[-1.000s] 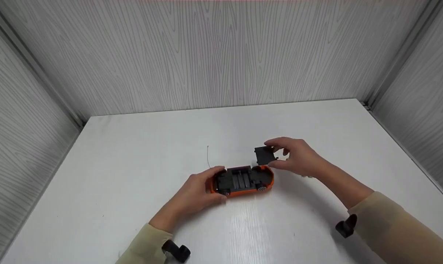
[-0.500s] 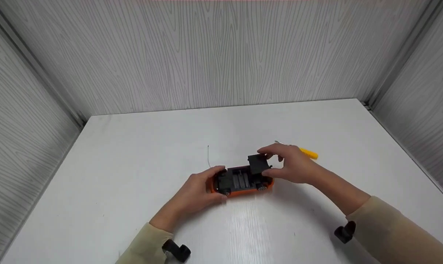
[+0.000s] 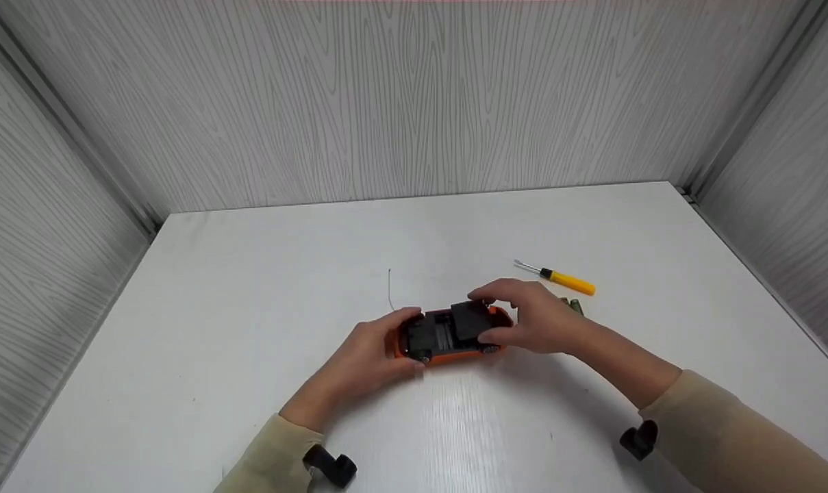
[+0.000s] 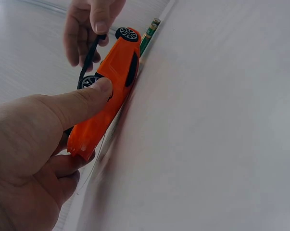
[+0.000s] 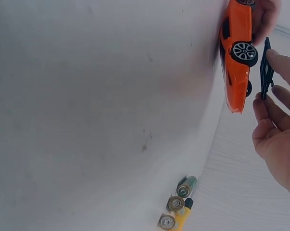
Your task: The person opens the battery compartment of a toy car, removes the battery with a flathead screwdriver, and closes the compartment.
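An orange toy car (image 3: 448, 358) lies upside down on the white table, its black underside up and an open battery compartment (image 3: 443, 332) in the middle. My left hand (image 3: 362, 359) grips its left end, thumb on the near side, as the left wrist view also shows. Between thumb and fingers my right hand (image 3: 540, 322) pinches a flat black battery cover (image 3: 470, 320). It overlaps the right part of the compartment in the head view. In the right wrist view the cover (image 5: 266, 72) is tilted and apart from the wheels, just above the underside.
A yellow-handled screwdriver (image 3: 570, 282) lies behind my right hand. Green batteries (image 3: 576, 306) lie beside it, partly hidden by that hand; the right wrist view shows three batteries (image 5: 175, 203). A thin wire (image 3: 390, 287) extends from the car toward the back. Grey panels (image 3: 414, 103) enclose the table.
My right hand has brought the battery cover left and nearer, from behind the car's right end to over the compartment. The screwdriver and batteries have come into view. My left hand has stayed put.
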A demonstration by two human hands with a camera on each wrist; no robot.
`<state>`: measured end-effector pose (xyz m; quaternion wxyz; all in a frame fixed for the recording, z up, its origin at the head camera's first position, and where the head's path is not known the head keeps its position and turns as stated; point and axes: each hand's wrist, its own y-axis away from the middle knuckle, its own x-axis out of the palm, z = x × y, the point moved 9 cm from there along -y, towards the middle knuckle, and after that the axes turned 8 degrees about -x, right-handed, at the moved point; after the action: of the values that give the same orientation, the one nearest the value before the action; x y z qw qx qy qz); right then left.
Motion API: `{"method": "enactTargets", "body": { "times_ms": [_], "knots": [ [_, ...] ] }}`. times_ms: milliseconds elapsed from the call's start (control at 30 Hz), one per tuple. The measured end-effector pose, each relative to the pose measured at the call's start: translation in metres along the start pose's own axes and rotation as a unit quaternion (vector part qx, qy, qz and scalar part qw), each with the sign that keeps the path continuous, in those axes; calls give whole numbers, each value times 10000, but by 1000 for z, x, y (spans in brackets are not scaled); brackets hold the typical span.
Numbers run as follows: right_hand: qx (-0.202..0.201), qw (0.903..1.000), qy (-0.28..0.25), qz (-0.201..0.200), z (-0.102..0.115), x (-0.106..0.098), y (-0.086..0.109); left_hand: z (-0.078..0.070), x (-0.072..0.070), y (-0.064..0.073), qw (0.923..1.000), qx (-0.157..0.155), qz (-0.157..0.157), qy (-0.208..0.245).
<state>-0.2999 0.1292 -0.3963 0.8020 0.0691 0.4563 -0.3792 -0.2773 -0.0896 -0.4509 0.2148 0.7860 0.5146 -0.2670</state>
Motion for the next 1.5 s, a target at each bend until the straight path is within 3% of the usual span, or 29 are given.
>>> {"method": "enactTargets", "body": {
  "times_ms": [467, 1500],
  "knots": [
    [-46, 9995, 208, 217, 12, 16, -11, -3, -2, 1, 9998, 210, -14, 36],
    [-216, 9981, 510, 275, 16, 24, -15, -3, 1, 1, 9998, 211, -1, 48]
  ]
}}
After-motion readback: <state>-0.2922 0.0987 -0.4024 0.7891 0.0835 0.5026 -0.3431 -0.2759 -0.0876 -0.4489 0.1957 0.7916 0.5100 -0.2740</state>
